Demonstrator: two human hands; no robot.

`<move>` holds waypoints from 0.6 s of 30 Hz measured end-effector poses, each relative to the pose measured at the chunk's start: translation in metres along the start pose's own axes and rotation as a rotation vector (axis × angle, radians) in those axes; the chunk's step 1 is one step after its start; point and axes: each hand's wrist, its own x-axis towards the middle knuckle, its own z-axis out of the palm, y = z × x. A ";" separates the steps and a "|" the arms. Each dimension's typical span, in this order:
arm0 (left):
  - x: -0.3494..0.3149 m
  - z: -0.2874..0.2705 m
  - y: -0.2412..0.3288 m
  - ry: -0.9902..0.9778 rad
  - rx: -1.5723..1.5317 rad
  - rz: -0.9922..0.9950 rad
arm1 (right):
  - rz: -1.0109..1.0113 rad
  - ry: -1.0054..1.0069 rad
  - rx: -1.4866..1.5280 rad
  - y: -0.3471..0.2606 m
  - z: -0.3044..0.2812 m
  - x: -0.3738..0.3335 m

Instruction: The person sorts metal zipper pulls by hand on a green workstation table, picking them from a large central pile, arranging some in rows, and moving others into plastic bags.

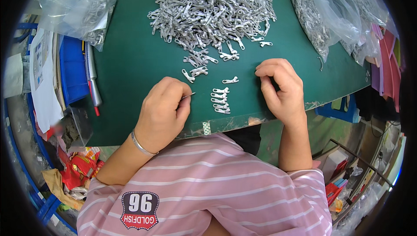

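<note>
My left hand is closed in a pinch near the table's front edge. A thin end of a small silver metal part sticks out between thumb and forefinger; the rest is hidden. To its right lies a short column of several such metal parts, side by side, with a single metal part just beyond them. My right hand hovers right of the column, fingers curled and thumb tip close to the forefinger, with nothing visible between them. A large heap of the same metal parts covers the far middle.
Clear plastic bags of metal parts stand at the far left and far right of the green table. Left of the table are a blue bin and a red-and-silver pen-like tool. A few stray parts lie before the heap.
</note>
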 end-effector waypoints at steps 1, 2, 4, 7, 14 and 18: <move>0.001 0.000 0.002 -0.006 -0.043 -0.037 | 0.014 0.015 0.009 0.000 0.000 -0.002; 0.002 0.000 0.003 -0.009 -0.071 -0.034 | 0.028 0.030 0.019 -0.001 0.001 -0.003; 0.004 -0.002 0.005 -0.020 -0.119 -0.027 | -0.021 0.037 0.042 -0.007 0.008 -0.003; 0.007 -0.005 0.012 -0.036 -0.236 -0.099 | -0.067 0.007 0.065 -0.013 0.023 0.000; -0.005 -0.002 0.000 0.015 -0.615 -0.366 | -0.157 -0.118 0.167 -0.018 0.034 0.006; -0.008 -0.003 -0.004 0.015 -0.485 -0.358 | -0.261 -0.128 0.134 -0.027 0.042 0.027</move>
